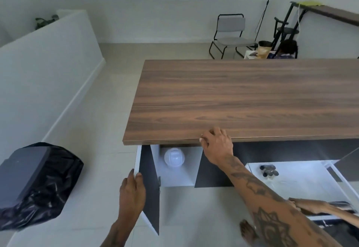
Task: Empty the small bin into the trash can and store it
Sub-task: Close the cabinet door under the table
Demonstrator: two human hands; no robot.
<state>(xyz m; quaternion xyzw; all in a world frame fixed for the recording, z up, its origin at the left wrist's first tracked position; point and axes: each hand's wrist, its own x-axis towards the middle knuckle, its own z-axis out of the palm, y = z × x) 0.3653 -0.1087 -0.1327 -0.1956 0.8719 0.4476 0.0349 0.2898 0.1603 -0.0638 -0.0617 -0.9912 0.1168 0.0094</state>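
The small white bin (173, 158) stands inside the open cabinet compartment under the wooden countertop (242, 99). My left hand (132, 190) grips the edge of the dark cabinet door (149, 188), which is swung open toward me. My right hand (215, 143) holds the front edge of the countertop just above and right of the bin, fingers on top. The grey trash can (29, 184), lined with a black bag, stands on the floor to the far left, lid shut.
A white drawer (303, 180) is pulled open at the right with several small dark items (269, 170) in it. Another person's hand (310, 207) reaches in at the lower right. A low white wall (48, 68) runs along the left. A chair (231, 33) stands behind the counter.
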